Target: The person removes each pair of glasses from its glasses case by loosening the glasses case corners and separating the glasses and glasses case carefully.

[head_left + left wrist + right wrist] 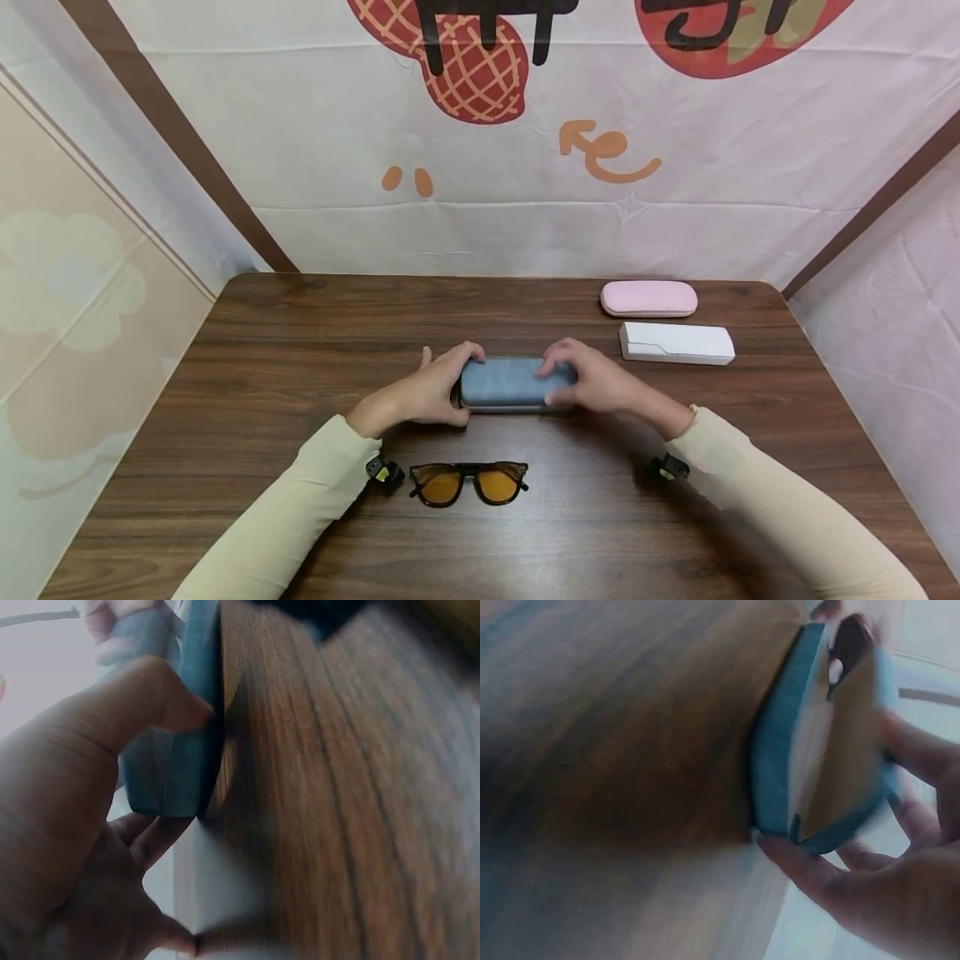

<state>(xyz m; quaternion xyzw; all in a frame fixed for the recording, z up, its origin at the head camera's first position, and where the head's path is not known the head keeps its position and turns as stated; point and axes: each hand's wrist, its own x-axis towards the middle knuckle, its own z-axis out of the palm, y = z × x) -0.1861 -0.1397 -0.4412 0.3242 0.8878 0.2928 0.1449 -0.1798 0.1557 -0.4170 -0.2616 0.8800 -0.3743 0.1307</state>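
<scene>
A blue glasses case (502,382) lies lengthwise on the table between both hands. My left hand (426,395) grips its left end, thumb on the near side and fingers at the far side. At the right end, my right hand (596,382) holds the case, with the thumb low at the front and fingers at the lid. The right wrist view shows the lid (889,675) partly raised, exposing a tan lining (847,742). Sunglasses (468,470) with dark frames and amber lenses lie in front of the case, apart from both hands.
A pink glasses case (649,298) lies at the back right of the wooden table (300,350). Just in front of it is a white, box-shaped case (677,343). A printed cloth (330,233) hangs behind the table's far edge.
</scene>
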